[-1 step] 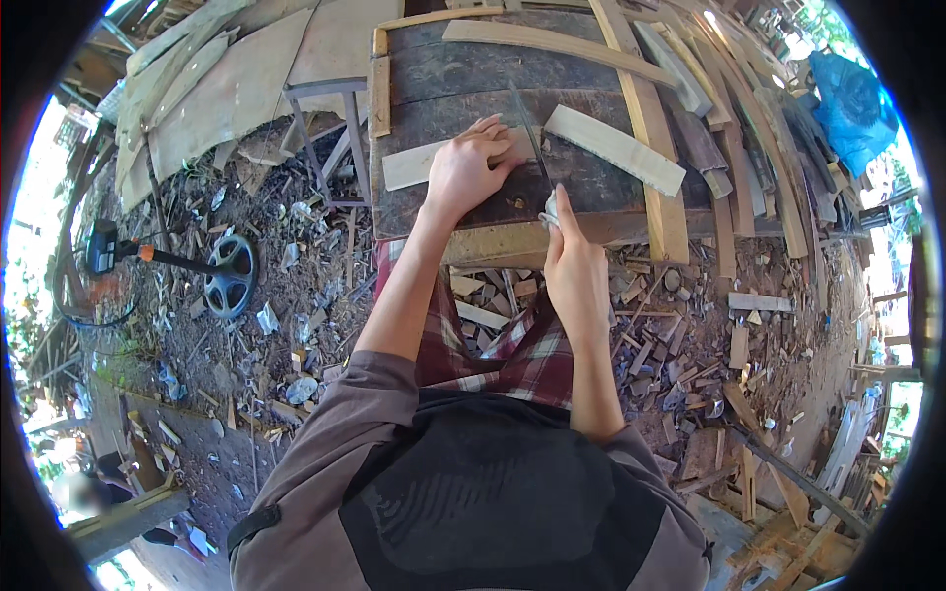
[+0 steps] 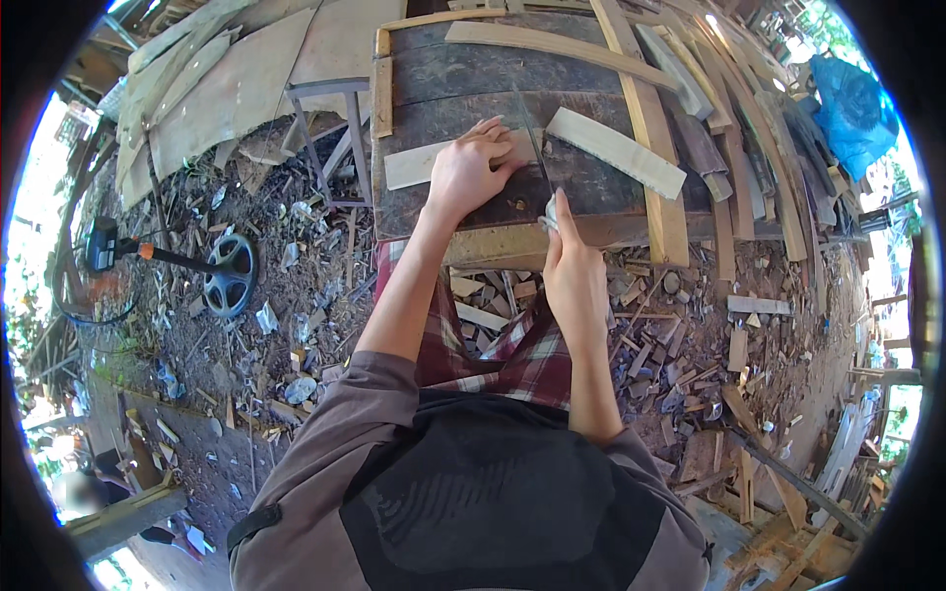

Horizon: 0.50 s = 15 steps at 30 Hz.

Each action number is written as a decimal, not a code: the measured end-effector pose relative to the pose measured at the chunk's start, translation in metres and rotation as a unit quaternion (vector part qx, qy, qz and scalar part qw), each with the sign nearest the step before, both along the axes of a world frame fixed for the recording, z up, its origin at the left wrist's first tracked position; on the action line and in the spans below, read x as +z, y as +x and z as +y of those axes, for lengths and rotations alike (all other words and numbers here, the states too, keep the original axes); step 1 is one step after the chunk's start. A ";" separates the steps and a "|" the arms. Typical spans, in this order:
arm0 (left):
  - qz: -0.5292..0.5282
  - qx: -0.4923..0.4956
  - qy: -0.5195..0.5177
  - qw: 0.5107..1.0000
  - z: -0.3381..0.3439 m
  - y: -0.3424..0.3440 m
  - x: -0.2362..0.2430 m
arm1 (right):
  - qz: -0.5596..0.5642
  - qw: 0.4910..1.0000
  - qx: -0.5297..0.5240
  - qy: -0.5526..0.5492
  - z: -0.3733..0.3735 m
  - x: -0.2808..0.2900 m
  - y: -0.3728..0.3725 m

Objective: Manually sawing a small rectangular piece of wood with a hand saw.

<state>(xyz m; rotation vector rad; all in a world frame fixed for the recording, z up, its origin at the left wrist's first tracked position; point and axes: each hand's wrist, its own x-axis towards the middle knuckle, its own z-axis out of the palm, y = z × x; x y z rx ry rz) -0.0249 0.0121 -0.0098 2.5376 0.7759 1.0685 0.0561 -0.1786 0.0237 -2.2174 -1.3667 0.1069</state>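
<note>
Left hand: The left hand [image 2: 473, 169] lies palm-down with fingers spread and pressed flat on a pale wood strip [image 2: 419, 165], pinning it to the dark workbench [image 2: 443, 79].
Right hand: The right hand [image 2: 574, 276] is closed in a grip around the cloth-wrapped handle of a thin blade [image 2: 530, 133]; the fist sits at the near edge of the workbench.
Work piece: The pale wood strip rests near the middle of the bench top, its long axis running left to right, one end projecting toward the left edge from beneath the left hand.
Governing relation: The blade runs away from the right hand toward the far edge, nearly crosswise to the strip, and meets it just beside the left fingertips. The left hand is the nearer hand to the strip; the right reaches it only through the blade.
Neighbouring stock: A second pale offcut [image 2: 616, 151] lies slantwise just right of the blade; long laths [image 2: 645, 118] lean across the right side.
Ground: Wood chips litter the soil; a metal detector [image 2: 227, 276] lies to the left.
Packages and signs: A blue plastic sheet [image 2: 852, 108] at upper right; no labels or signs are legible.
</note>
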 end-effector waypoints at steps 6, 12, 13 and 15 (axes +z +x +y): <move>-0.023 0.020 0.006 1.000 0.003 -0.009 -0.004 | 0.047 0.999 0.002 -0.017 -0.058 -0.005 -0.017; 0.006 0.002 0.005 1.000 -0.021 -0.009 0.001 | 0.031 0.998 -0.041 -0.026 -0.057 -0.003 -0.013; 0.004 0.016 0.012 1.000 -0.025 -0.012 -0.001 | 0.031 0.998 -0.044 -0.027 -0.055 -0.001 -0.013; -0.005 0.019 0.001 1.000 -0.026 -0.020 -0.003 | 0.071 0.995 -0.041 -0.060 -0.055 0.006 -0.011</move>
